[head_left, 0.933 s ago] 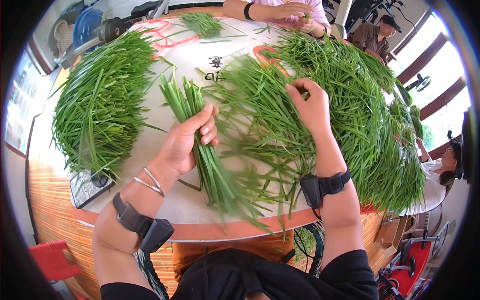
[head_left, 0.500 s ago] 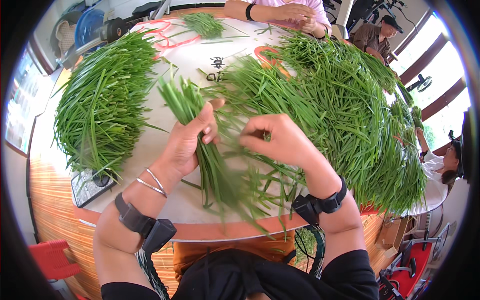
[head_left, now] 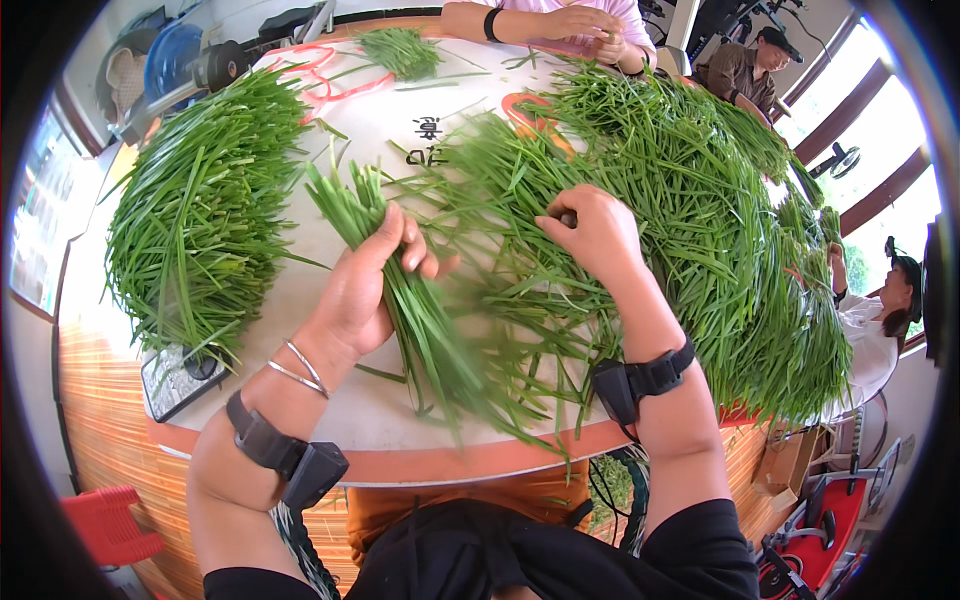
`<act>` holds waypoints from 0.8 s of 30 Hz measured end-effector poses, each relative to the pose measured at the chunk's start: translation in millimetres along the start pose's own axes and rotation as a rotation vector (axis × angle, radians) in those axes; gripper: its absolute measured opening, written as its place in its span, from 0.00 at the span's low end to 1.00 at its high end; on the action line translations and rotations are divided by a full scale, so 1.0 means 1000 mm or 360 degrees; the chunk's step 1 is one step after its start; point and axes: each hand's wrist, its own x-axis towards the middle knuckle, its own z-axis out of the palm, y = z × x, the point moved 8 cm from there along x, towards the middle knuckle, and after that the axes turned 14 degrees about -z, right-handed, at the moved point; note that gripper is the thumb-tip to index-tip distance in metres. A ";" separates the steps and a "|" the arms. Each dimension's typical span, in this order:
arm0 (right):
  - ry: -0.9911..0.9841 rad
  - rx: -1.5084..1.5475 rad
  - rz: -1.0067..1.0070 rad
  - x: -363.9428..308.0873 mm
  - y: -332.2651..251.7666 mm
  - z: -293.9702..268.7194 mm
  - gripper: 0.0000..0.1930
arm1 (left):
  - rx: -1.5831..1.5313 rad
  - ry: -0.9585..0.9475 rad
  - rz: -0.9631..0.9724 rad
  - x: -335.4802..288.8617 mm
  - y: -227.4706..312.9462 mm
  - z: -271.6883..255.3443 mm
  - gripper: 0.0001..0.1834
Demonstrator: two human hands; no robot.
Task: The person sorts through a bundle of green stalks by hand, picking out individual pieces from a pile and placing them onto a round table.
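Observation:
My left hand (head_left: 378,272) is wrapped round a bunch of garlic chives (head_left: 425,320), held at a slant above the white tabletop (head_left: 330,225). The lower leaves of this bunch are blurred by motion. To its right, my right hand (head_left: 597,235) is raised over loose garlic chives (head_left: 535,185), fingers curled in toward the thumb; whatever they hold is hidden. A large heap of garlic chives (head_left: 700,230) spreads beyond it to the right. On the left lies a thick, more neatly aligned pile of garlic chives (head_left: 200,215).
A dark-edged flat device (head_left: 175,385) lies by the left pile. Red ties (head_left: 345,90) and a small chive bunch (head_left: 400,52) sit at the far side. An orange looped object (head_left: 520,112) is partly under leaves. Another person's hands (head_left: 600,32) are across the table.
My right hand has moved right and away from me, apart from the held bunch. My left hand has shifted slightly left, still gripping the garlic chives.

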 end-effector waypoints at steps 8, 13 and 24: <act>0.0390 0.0630 -0.0325 0.002 -0.050 -0.022 0.06 | 0.0278 0.0116 -0.0249 -0.004 -0.010 0.001 0.26; 0.0249 0.0686 -0.0836 -0.008 -0.106 -0.012 0.05 | 0.0315 0.0136 -0.0367 -0.003 -0.017 -0.001 0.27; -0.0047 0.1000 -0.0850 -0.015 -0.118 -0.029 0.07 | 0.0237 0.0203 -0.0228 0.000 -0.008 -0.011 0.12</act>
